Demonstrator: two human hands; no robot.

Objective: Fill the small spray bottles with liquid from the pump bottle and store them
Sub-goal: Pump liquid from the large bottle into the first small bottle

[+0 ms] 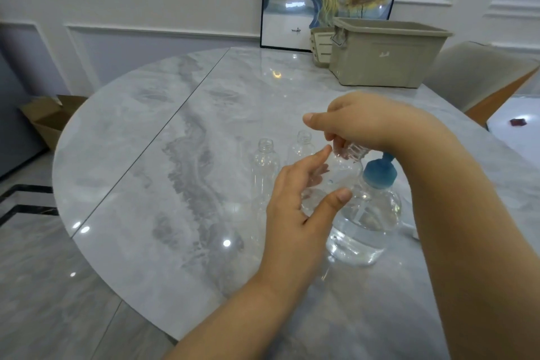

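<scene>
Clear unlabelled small spray bottles point(264, 166)

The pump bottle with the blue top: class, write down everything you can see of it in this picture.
The pump bottle is a clear, rounded plastic-looking bottle with a blue pump head on its neck, the nozzle partly hidden under the right hand's wrist. It stands upright on the marble table near the front right, roughly a third full of clear liquid. A thin dip tube shows inside. The left hand's thumb lies against or just before its shoulder; contact is unclear.
</scene>
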